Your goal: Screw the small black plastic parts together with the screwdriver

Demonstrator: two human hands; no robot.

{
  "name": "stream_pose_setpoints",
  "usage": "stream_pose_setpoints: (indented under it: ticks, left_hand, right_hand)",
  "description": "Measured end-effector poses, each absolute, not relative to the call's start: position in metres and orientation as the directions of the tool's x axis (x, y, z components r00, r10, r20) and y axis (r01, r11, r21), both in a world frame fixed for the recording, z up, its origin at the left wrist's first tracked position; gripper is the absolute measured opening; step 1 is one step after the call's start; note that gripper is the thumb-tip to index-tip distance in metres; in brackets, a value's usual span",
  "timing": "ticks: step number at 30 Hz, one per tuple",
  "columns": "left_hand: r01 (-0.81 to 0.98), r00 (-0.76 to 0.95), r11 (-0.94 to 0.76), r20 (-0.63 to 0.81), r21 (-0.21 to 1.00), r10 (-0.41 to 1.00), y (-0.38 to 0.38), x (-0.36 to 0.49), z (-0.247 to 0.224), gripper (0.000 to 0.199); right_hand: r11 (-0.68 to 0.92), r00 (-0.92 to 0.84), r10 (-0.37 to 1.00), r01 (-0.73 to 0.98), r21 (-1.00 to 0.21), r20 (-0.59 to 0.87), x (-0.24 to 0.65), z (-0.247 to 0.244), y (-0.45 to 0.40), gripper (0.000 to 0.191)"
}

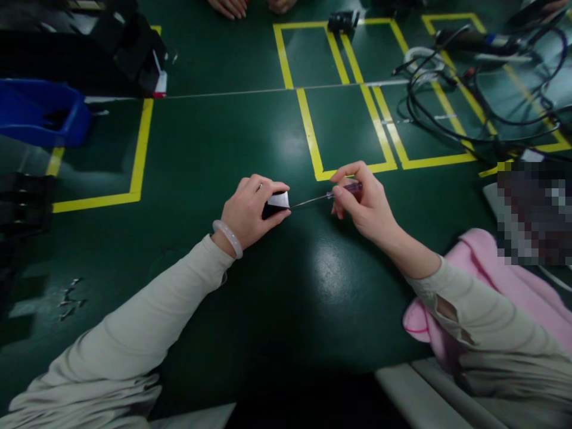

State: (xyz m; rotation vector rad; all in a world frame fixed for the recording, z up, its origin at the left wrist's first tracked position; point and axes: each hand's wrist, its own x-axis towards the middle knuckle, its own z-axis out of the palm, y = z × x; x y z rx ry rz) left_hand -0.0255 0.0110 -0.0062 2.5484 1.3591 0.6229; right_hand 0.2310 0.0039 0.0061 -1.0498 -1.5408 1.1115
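In the middle of the green table, my left hand (251, 205) is closed around a small black block with a white face (279, 200); my fingers hide much of it. My right hand (364, 199) grips a screwdriver (346, 190) by its dark, see-through handle, between thumb and fingers. The thin shaft points left, and its tip is at the right edge of the block, near my left thumb. Whether the tip touches the block, I cannot tell.
A blue bin (74, 122) stands at the left, with several small metal screws (69, 301) nearer me. Black cables (415, 107) lie at the back right. A pink cloth (487, 268) is beside my right forearm. Another person's hand (229, 7) shows at the far edge.
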Motion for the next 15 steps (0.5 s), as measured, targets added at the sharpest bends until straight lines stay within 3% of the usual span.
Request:
stream_pose_setpoints:
  ticks: [15]
  left_hand:
    - [0.752, 0.493, -0.562, 0.272, 0.344, 0.827, 0.0114, -0.0257, -0.0069, 0.037]
  right_hand:
    - [0.204, -0.228, 0.958, 0.109, -0.973, 0.176, 0.2326, 0.0043, 0.0059, 0.027]
